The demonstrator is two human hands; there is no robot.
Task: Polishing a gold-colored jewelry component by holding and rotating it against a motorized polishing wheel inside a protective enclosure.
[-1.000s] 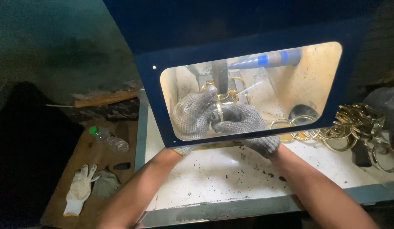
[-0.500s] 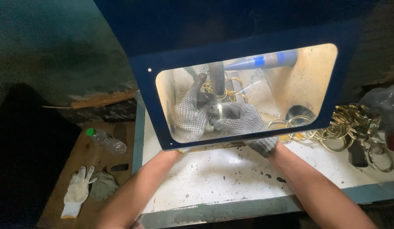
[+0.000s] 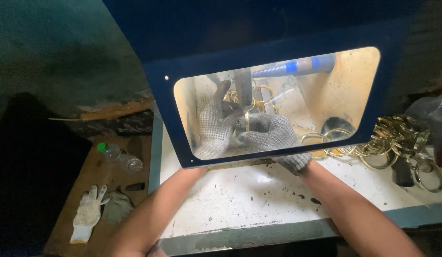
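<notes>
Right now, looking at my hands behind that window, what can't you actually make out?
Head view only:
- Left hand: wrist and lower palm hidden by the blue window frame.
- Gold ring between the gloves: mostly covered by the right hand; which fingers pinch it is unclear.
- Upright post: base hidden behind the gloves.
- Ring pile: tangled, too small to count.
- Plastic bottle: contents unclear in the dim light.

Behind the clear window, the left hand (image 3: 216, 126) now stands more upright than a second ago, its gloved fingers raised toward the dark vertical post (image 3: 242, 88). The right hand (image 3: 271, 135) sits lower and nearer, just beside the left. A brass ring (image 3: 246, 120) now shows edge-on between the two gloves, where earlier the gloves huddled close together and covered it.
</notes>
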